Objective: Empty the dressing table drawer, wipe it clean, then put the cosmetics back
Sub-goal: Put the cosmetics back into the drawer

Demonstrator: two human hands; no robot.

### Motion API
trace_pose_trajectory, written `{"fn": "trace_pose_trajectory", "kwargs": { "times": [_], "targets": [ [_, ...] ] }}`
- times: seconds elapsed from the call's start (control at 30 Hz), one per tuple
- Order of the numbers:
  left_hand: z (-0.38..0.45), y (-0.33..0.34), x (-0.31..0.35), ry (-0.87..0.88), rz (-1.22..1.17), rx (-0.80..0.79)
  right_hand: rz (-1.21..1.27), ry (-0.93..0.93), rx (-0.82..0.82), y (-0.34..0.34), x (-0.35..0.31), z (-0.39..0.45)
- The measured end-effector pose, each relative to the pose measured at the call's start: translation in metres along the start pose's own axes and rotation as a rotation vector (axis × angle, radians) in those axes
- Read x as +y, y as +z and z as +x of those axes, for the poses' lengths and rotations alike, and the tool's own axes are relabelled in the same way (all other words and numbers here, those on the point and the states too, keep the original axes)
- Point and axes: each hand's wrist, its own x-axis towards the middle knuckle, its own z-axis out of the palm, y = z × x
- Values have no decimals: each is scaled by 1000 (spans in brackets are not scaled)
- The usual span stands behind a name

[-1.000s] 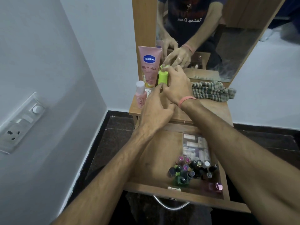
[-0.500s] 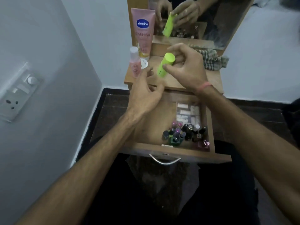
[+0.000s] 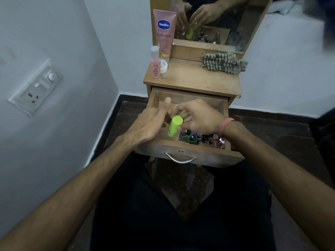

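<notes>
Over the drawer, I note right hand clamped on green tube, tilted toward one o'clock, left hand open at nine.

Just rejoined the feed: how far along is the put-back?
Nail polish bottles already sit in the open drawer. The right hand holds the green tube over it; the left hand is open. Left on top: Vaseline tube, pink bottle, white jar.

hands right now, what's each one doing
Left hand: open, empty, beside the green tube.
Right hand: closed on the green tube, over the drawer.
</notes>
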Motion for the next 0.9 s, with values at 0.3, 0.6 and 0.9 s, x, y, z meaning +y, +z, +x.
{"fn": "trace_pose_trajectory", "kwargs": {
  "times": [0.3,0.6,0.9],
  "targets": [
    [19,11,-13,-206,73,-253,-373,25,-128,26,-4,11],
    [25,15,-19,-239,90,-265,-455,28,-107,31,-2,12],
    [27,3,-19,-216,-6,-264,-318,61,-137,5,-4,13]
  ]
}}
